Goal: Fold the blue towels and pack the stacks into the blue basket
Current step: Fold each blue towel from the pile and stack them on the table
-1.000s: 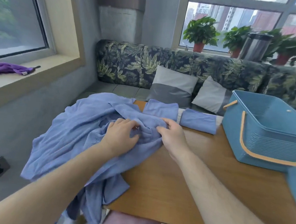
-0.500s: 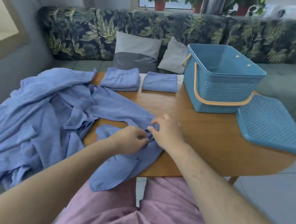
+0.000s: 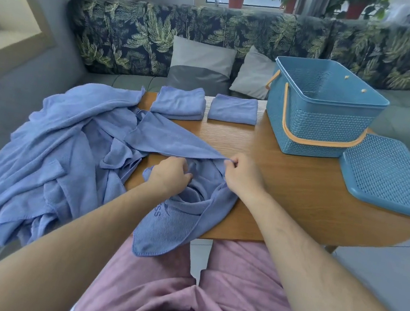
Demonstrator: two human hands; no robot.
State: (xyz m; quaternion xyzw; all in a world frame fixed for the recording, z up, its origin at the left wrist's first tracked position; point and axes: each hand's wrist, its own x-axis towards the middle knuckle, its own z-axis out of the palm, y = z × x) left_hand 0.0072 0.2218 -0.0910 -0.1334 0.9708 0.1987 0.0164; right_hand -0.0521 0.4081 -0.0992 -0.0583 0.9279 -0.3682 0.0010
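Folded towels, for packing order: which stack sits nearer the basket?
The right folded stack, beside the blue basket; the left folded stack lies by the loose towels.

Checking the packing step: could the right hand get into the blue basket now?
Probably yes: the right hand pinches a towel, but bare table lies between, and the basket stands open, lid aside.

Your loose towels [image 3: 54, 154] and the two folded stacks [image 3: 179, 102] are plain periwinkle blue. The basket [image 3: 315, 126] is deeper teal-blue, woven-patterned low on its wall, with a tan-orange handle [image 3: 326, 144]; the lid [image 3: 386, 174] matches, in mesh. The table [image 3: 295, 202] shows orange-brown wood grain, the sofa back [image 3: 135, 34] green-yellow leaves on dark, your trousers [image 3: 234, 297] dusty pink.
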